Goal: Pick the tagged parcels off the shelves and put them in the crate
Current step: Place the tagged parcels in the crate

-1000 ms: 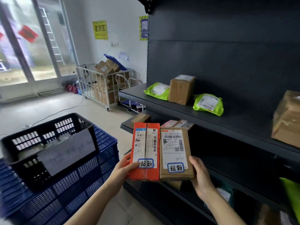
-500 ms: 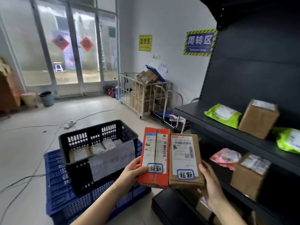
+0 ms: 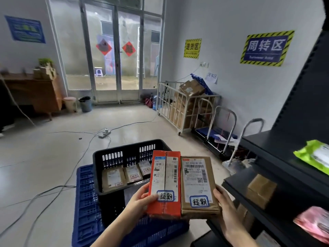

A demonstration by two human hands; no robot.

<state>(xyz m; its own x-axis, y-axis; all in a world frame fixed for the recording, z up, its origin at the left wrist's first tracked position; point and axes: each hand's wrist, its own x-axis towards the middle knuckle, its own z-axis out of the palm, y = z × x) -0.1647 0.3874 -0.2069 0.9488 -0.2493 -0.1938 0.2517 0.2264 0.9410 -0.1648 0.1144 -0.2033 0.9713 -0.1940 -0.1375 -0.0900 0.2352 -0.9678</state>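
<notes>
Since half a second ago the view has swung further left, away from the dark shelving [image 3: 284, 157] and toward the room, so the black crate [image 3: 124, 154] now sits straight ahead. The two parcels stay side by side in the hands.

The left hand [image 3: 140, 200] grasps the lower left edge of the orange parcel [image 3: 165, 182], its thumb on the front beside a blue-bordered tag. The right hand [image 3: 226, 211] wraps the lower right corner of the brown parcel [image 3: 197, 184], which carries the same kind of tag. Both parcels touch along their long edges, labels facing the camera, at 6 o'clock in the view, in front of the crate's near right corner.

The crate stands on a blue base [image 3: 87, 202] that spreads toward 7 o'clock. Three flat tagged parcels [image 3: 114, 177] lie on its floor.

At 3 o'clock a green mailer [image 3: 313, 155] rests on a shelf. At 4 o'clock, one shelf lower, sits a small brown box [image 3: 261, 189], and lower still a blurred pink mailer [image 3: 315, 223]. At 1 o'clock a wire cart [image 3: 179, 107] of cardboard boxes stands against the wall.
</notes>
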